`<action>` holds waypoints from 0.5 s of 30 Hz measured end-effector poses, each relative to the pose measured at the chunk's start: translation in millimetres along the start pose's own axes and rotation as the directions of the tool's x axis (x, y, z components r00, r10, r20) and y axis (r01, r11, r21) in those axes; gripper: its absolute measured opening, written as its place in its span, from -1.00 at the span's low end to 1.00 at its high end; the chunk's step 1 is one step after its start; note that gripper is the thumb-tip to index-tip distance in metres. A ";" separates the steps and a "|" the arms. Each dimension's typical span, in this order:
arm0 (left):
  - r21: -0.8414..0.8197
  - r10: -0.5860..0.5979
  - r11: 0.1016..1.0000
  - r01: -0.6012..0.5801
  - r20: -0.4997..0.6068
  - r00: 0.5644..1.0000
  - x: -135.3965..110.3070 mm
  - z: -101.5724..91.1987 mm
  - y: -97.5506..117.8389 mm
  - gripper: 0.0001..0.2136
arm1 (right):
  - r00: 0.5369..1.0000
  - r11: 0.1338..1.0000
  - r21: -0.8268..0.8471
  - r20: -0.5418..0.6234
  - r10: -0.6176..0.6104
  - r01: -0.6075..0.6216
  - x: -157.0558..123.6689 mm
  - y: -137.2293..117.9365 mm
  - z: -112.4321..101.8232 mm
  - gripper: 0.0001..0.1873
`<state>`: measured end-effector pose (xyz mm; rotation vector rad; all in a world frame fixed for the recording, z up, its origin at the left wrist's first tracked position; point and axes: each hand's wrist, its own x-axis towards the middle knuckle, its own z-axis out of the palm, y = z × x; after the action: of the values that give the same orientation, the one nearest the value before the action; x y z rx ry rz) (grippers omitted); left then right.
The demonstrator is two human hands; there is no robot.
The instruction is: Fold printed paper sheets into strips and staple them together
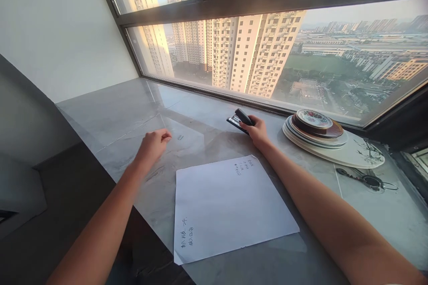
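A black stapler (245,117) is gripped in my right hand (258,131), its jaws apart and pointing left, just above or on the marble-look sill. My left hand (154,144) is over the sill with its fingers curled into a pinch; whether anything is between them I cannot make out. Just right of those fingertips lies a small greyish piece (180,138), too small to name. Between my forearms rests a white sheet of paper (230,207) with handwriting at its upper right and lower left corners.
Stacked plates (314,123) sit on a large oval platter (364,153) to the right by the window. Dark keys or a cord with a ring (371,181) lie nearer me. A framed window (214,95) bounds the back, and the sill's front edge drops away at left.
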<state>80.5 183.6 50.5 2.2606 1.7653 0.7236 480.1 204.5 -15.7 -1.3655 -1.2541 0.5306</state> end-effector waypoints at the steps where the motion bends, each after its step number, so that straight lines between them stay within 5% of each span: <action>1: 0.062 -0.028 0.998 0.028 0.000 1.000 0.9 -4.9 -19.6 -0.85 | 1.000 1.000 -0.002 0.002 0.003 -0.003 -0.1 -0.4 0.1 -0.65; 5: 0.204 -0.114 0.973 0.106 0.025 0.993 1.6 -7.6 -81.6 -0.83 | 1.000 1.000 -0.011 0.001 0.005 -0.005 -0.1 -1.6 0.9 -0.63; 8: 0.219 -0.141 0.966 0.136 0.007 0.990 1.2 -10.5 -93.5 -0.78 | 1.000 1.000 -0.010 -0.002 0.009 -0.009 -0.1 -2.0 1.5 -0.63; 12: 0.256 -0.093 0.961 0.104 -0.054 0.994 -32.1 -17.3 -44.1 -0.62 | 1.000 1.000 0.005 -0.006 0.015 -0.015 -0.5 -2.9 1.7 -0.64; 15: 0.029 0.192 0.981 -0.193 0.010 0.981 -99.5 -1.2 27.0 -0.57 | 1.000 1.000 0.000 0.002 0.012 -0.012 -0.6 -2.5 1.4 -0.62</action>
<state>85.8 81.5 37.0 2.4758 1.5792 0.7254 477.8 203.9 -14.0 -1.3740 -1.2483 0.5403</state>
